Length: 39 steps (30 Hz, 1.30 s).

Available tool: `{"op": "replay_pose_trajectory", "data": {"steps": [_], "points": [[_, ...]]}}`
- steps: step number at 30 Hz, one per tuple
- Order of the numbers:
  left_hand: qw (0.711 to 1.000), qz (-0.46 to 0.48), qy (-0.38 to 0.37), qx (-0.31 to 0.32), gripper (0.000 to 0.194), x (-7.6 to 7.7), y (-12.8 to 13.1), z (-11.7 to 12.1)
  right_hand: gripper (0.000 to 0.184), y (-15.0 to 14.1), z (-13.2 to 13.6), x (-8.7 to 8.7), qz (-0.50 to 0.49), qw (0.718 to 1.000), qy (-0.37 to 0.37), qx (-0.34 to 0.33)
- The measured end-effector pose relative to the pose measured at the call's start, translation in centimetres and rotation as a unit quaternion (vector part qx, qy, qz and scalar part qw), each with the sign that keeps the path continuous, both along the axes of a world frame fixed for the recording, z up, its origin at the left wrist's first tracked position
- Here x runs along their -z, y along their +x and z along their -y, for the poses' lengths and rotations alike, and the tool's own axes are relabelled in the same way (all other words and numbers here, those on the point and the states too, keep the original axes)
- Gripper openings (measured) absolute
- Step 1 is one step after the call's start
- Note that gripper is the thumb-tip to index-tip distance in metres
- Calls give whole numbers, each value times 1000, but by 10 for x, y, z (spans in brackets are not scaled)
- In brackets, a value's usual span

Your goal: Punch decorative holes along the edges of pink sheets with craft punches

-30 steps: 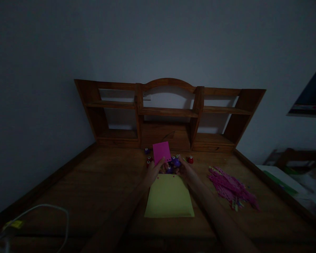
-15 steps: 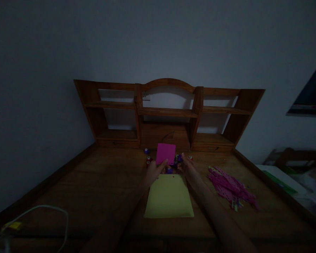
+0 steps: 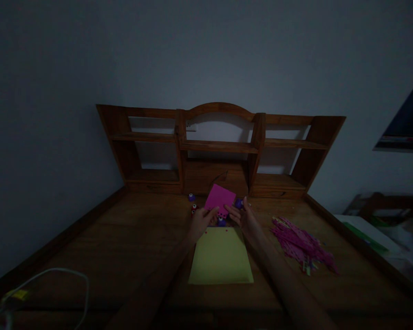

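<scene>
A pink paper square [image 3: 220, 197] is pinched at its lower left by my left hand [image 3: 203, 222], thumb on top. Several small dark holes or dots run along its near edge. My right hand [image 3: 246, 220] is at the paper's right side, fingers stretched towards its lower edge and thumb apart. Between that thumb and the fingers shows a purple craft punch [image 3: 239, 203]; whether the hand touches it I cannot tell. Another purple punch [image 3: 221, 222] lies just below the pink paper. Nearer me lies a yellow sheet [image 3: 222, 256] with two small red dots by its far edge.
One purple punch [image 3: 192, 197] and red punches [image 3: 194, 208] stand left of the pink paper. A pile of pink strips [image 3: 303, 243] lies to the right. Behind rises a wooden shelf unit [image 3: 220, 146]. A white cable [image 3: 65, 270] curls at the near left.
The pink paper has turned clockwise and shifted slightly right in my left hand. My right hand has moved a little right, its fingers now stretched out beside the paper.
</scene>
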<state>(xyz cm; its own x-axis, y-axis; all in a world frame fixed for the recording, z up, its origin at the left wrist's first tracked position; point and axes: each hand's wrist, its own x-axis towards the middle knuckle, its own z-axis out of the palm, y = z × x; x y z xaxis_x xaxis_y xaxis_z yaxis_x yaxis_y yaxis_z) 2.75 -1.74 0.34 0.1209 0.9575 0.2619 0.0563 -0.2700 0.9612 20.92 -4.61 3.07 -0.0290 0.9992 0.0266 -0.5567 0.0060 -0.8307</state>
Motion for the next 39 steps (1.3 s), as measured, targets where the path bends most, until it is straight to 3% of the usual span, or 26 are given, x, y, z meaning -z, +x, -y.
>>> {"op": "replay_pose_trajectory", "data": {"steps": [7,10,15,21,27,32,36,39], "points": [[992,108,-57,9,70,-14,-3,6,41,0,-1,0,-21,999,15,-23],[990,132,-55,9,70,-16,-5,7,42,3,-1,0,-31,999,13,-31],[991,119,-10,-57,52,-11,-9,1,45,4,2,-4,-41,998,19,-34],[997,79,-13,18,46,-10,-3,2,46,4,1,-5,-51,998,22,-13],[994,18,2,103,43,-11,4,12,47,2,3,-7,-47,998,33,-38],[996,12,11,91,41,-8,3,9,49,-3,6,-9,-58,996,29,-66],[996,28,-2,88,39,-7,2,9,43,-6,6,-9,-57,995,50,-59],[998,27,4,52,39,-10,1,11,43,-6,4,-5,-40,997,60,-38]]}}
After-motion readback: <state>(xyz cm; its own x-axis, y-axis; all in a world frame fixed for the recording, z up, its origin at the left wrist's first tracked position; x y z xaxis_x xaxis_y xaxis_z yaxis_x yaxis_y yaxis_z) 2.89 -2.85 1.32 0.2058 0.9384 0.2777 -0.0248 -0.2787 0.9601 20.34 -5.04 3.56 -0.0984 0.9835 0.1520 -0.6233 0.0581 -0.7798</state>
